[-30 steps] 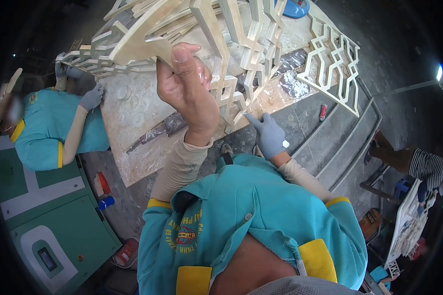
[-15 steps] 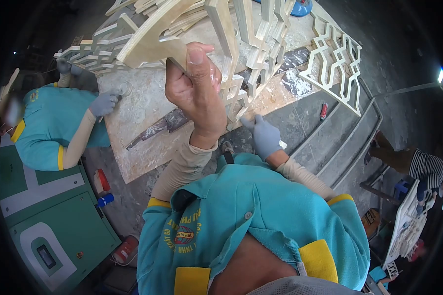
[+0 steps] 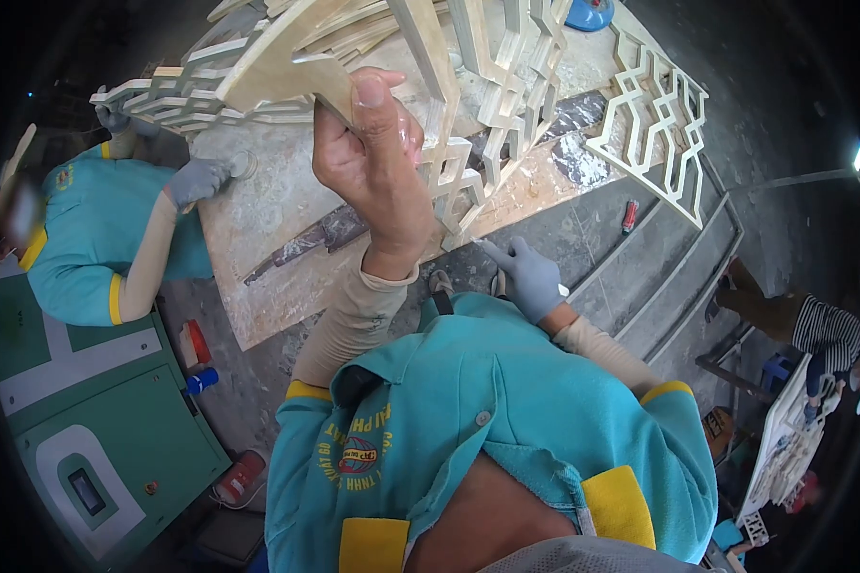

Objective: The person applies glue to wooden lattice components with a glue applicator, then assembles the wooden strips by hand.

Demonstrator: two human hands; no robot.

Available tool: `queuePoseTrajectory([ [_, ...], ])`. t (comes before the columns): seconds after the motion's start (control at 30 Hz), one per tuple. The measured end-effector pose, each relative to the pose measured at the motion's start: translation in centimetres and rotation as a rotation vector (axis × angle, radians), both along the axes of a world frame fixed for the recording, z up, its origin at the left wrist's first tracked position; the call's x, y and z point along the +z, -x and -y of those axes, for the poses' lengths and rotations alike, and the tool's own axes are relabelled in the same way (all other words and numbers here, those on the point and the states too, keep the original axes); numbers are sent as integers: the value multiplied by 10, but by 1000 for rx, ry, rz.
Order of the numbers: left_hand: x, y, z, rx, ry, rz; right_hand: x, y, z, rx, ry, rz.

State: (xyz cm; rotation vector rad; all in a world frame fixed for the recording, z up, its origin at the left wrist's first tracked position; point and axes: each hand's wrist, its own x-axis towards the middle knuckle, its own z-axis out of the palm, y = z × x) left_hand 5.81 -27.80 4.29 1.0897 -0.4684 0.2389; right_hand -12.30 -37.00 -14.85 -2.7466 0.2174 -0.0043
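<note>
My left hand, bare, is raised over the table and closed, thumb against fingers, on the edge of a pale wooden lattice frame. The frame stands tilted, its zigzag bars running up out of view. Whitish-pink smears show on the fingers. My right hand, in a grey glove, is low near the table's front edge, by the lattice's lower corner. Its index finger points left towards that corner; the other fingers look curled. A small white end sticks out beside the palm; what it belongs to is hidden.
The worktable is smeared with white residue. Another lattice panel lies at right, beside a blue bowl-like object. A gloved co-worker works at left, by a green machine. Metal rails and a red tube are at right.
My left hand and the lattice have shifted slightly left. My right hand has moved a little right and down, its index finger drawing back from the lattice's corner.
</note>
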Motion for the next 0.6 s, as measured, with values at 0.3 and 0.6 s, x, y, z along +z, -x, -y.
queuePoseTrajectory([
  [0.3, 1, 6, 1, -10, -22, 16, 0, -25, -7, 31, 87, 16],
  [0.6, -1, 9, 1, -17, -31, 25, 2, -31, -6, 94, 209, -47],
])
